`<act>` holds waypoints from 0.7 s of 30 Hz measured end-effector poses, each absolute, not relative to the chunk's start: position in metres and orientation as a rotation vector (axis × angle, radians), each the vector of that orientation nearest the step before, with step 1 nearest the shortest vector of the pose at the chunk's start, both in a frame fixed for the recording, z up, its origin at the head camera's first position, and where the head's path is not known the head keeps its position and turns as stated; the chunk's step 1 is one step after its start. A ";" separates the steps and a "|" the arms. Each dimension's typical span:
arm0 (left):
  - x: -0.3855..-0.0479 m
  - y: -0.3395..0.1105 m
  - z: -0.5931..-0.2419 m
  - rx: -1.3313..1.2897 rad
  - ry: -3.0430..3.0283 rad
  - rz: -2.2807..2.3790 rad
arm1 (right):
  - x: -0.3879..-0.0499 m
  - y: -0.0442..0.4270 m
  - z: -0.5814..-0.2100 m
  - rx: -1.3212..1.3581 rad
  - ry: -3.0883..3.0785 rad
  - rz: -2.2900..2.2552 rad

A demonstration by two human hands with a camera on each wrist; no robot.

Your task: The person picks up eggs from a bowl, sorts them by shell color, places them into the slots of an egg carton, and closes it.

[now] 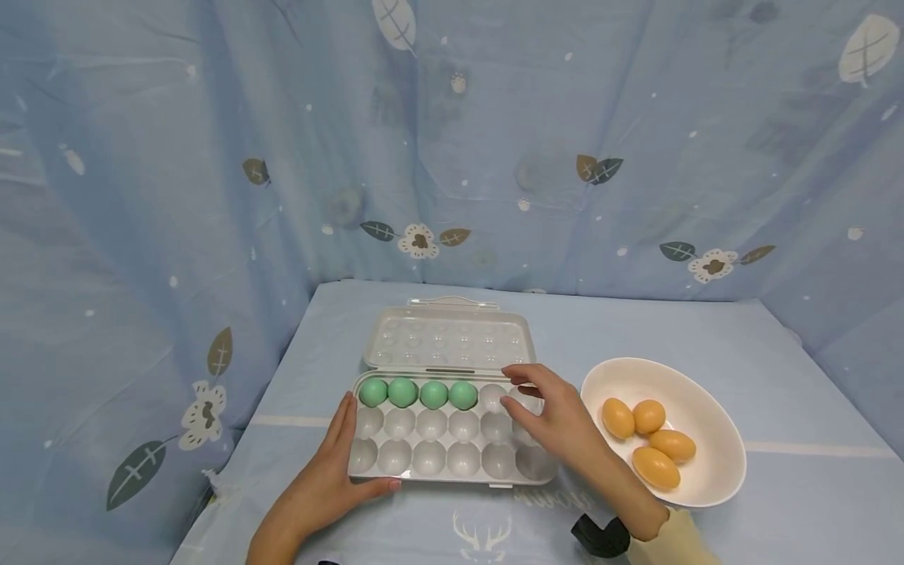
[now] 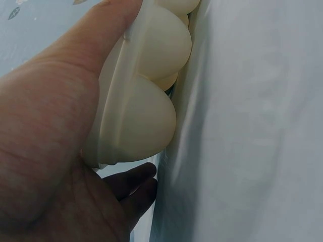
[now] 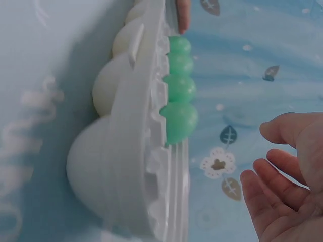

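Note:
A white egg carton (image 1: 446, 428) with rows of round hollows lies on the table, its clear lid (image 1: 452, 336) folded back behind it. Several green eggs (image 1: 434, 395) fill the left part of the back row. My left hand (image 1: 321, 479) rests against the carton's front left corner, fingers straight along the left side and thumb on the front edge. Above the right end of the back row hovers my right hand (image 1: 554, 412), fingers loosely bent and thumb apart. Nothing lies between its fingers in the right wrist view, where the hand (image 3: 290, 181) is beside the green eggs (image 3: 180, 121).
To the right of the carton stands a white oval bowl (image 1: 713, 471) with several orange-yellow eggs (image 1: 655, 468) in it. A light blue cloth (image 1: 318, 377) covers the table. A patterned curtain (image 1: 494, 157) hangs behind. Beside my right wrist is a black object (image 1: 600, 537).

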State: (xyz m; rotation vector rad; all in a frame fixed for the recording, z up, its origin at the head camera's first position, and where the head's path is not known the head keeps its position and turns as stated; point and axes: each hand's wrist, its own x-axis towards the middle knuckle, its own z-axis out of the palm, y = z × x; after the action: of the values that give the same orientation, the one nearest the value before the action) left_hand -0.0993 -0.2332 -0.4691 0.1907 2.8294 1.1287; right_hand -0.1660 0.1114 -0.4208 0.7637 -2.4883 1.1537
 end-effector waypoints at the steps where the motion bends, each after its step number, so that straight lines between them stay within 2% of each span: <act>1: -0.099 -0.233 -0.469 0.195 2.831 1.130 | -0.165 0.115 -0.420 0.755 -2.492 1.142; 12: -0.098 -0.232 -0.472 0.184 2.830 1.147 | -0.158 0.153 -0.418 0.648 -2.480 0.985; 21: -0.099 -0.233 -0.471 0.185 2.825 1.146 | -0.148 0.190 -0.417 0.493 -2.626 1.030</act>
State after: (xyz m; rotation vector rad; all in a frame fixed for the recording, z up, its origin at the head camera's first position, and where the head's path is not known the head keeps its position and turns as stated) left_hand -0.0985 -0.2328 -0.4711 0.1855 2.8247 1.1459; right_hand -0.1478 0.1895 -0.4175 0.4926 -2.6264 1.0303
